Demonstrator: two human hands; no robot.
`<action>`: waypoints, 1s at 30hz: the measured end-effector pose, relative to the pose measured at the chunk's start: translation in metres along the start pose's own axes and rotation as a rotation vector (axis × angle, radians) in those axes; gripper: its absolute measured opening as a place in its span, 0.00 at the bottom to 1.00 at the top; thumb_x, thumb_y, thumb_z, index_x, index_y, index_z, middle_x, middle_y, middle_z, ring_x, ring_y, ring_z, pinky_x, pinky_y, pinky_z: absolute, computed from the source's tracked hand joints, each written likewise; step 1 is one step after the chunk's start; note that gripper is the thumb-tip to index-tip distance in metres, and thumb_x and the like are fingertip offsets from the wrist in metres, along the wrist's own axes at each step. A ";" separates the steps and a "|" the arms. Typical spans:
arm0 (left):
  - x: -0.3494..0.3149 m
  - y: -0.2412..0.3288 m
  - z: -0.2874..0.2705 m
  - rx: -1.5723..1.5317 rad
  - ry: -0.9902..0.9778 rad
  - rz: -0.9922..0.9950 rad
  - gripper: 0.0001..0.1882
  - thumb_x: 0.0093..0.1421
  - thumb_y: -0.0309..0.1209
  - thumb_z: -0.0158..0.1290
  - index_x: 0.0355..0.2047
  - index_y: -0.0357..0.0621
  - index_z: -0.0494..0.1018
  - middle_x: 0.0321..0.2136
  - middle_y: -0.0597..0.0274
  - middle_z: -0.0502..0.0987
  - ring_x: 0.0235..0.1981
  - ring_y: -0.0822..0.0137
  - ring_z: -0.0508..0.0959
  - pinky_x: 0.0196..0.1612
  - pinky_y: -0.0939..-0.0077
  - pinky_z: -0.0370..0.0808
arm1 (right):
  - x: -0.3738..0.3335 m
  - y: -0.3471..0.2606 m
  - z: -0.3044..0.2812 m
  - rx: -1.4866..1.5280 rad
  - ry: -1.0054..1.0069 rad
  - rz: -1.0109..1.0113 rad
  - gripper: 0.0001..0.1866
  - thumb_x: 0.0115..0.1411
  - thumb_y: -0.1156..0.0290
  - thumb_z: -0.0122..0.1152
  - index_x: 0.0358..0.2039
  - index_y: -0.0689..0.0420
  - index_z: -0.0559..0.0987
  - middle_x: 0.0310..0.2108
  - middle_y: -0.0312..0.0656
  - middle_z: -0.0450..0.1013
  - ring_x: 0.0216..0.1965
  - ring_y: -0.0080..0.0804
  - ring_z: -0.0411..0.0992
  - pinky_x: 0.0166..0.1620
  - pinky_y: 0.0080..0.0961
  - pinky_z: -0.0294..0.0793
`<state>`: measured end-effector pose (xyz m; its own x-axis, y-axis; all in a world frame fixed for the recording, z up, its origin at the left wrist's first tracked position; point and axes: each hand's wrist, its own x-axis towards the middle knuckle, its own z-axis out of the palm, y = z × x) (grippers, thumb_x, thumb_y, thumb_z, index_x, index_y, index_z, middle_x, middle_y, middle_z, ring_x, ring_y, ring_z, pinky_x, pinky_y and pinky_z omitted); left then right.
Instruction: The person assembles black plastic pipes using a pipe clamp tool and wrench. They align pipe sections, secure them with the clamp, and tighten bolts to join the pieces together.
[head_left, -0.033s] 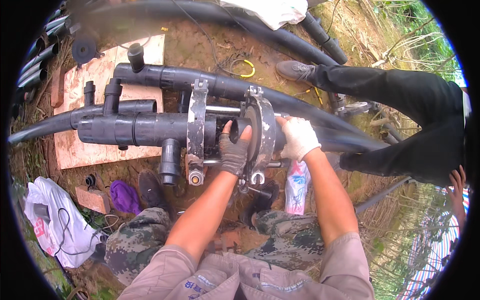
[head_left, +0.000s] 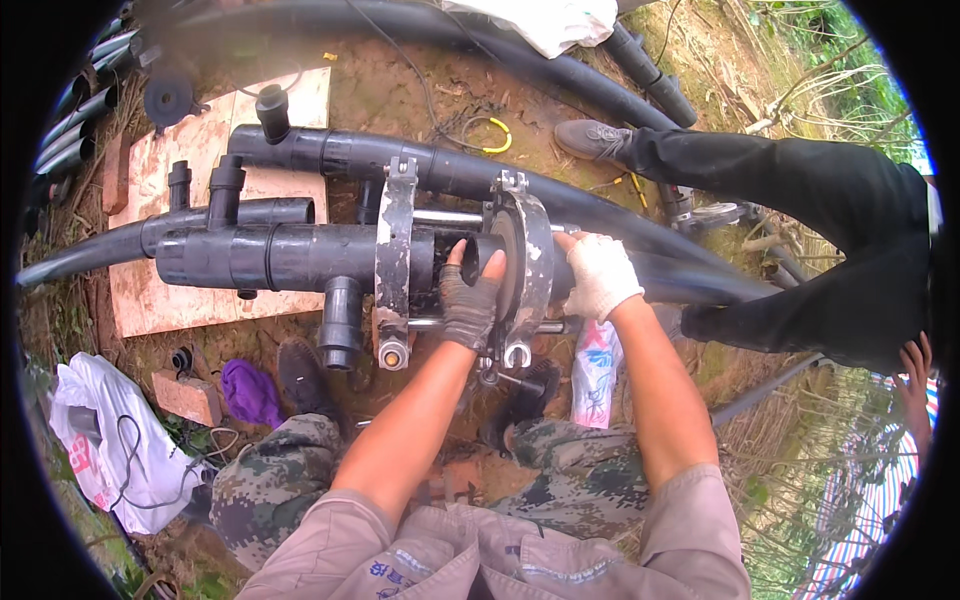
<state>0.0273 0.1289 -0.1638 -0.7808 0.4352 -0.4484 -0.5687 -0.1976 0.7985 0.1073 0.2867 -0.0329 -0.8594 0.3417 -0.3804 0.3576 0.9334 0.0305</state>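
My left hand [head_left: 470, 305], in a dark fingerless glove, reaches into the gap between two worn metal pipe clamps. Its thumb and fingers close around a short hollow black pipe piece [head_left: 483, 260] beside the right clamp [head_left: 535, 262]. Just past that clamp, my right hand [head_left: 602, 276] in a white glove is closed over a long black pipe [head_left: 680, 280]; some of its fingers are hidden. The left clamp [head_left: 392, 262] encircles a thick black pipe fitting [head_left: 215, 258] with side branches. Metal rods [head_left: 448, 217] join both clamps.
A second branched black pipe [head_left: 380, 158] runs behind the clamps. Wooden boards [head_left: 150, 290] lie under the fittings at left. A person in black trousers [head_left: 780, 180] stands at right. White bags, a brick [head_left: 187, 397] and a purple cloth [head_left: 250, 392] lie on the soil.
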 end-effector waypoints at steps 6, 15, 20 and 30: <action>0.002 0.001 -0.004 0.175 -0.015 0.062 0.46 0.54 0.40 0.71 0.66 0.33 0.61 0.50 0.54 0.77 0.49 0.66 0.76 0.55 0.71 0.73 | -0.003 -0.010 -0.003 0.055 -0.031 0.082 0.52 0.34 0.60 0.82 0.63 0.51 0.70 0.58 0.48 0.71 0.60 0.48 0.69 0.62 0.44 0.67; 0.013 -0.015 -0.008 0.127 0.000 0.098 0.46 0.53 0.37 0.71 0.66 0.35 0.59 0.52 0.52 0.76 0.49 0.65 0.76 0.54 0.71 0.74 | -0.047 -0.097 0.045 0.986 0.588 0.257 0.43 0.49 0.72 0.71 0.66 0.64 0.63 0.60 0.61 0.65 0.62 0.57 0.65 0.67 0.43 0.62; 0.001 0.011 -0.002 0.243 0.002 0.021 0.50 0.54 0.38 0.71 0.69 0.38 0.54 0.50 0.54 0.76 0.48 0.65 0.77 0.51 0.70 0.75 | -0.046 -0.114 0.089 0.669 0.778 0.171 0.52 0.47 0.71 0.72 0.69 0.67 0.53 0.63 0.63 0.59 0.64 0.61 0.60 0.68 0.48 0.58; -0.009 -0.019 -0.068 0.666 -0.099 -0.046 0.47 0.58 0.59 0.63 0.63 0.31 0.65 0.50 0.46 0.80 0.50 0.58 0.79 0.54 0.66 0.74 | -0.036 -0.110 0.103 0.802 0.739 0.163 0.54 0.50 0.68 0.74 0.71 0.65 0.50 0.66 0.61 0.58 0.67 0.57 0.60 0.70 0.40 0.59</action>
<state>0.0276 0.0693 -0.2018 -0.7141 0.5152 -0.4739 -0.2945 0.3932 0.8710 0.1365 0.1602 -0.1178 -0.6914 0.6853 0.2288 0.3900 0.6206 -0.6803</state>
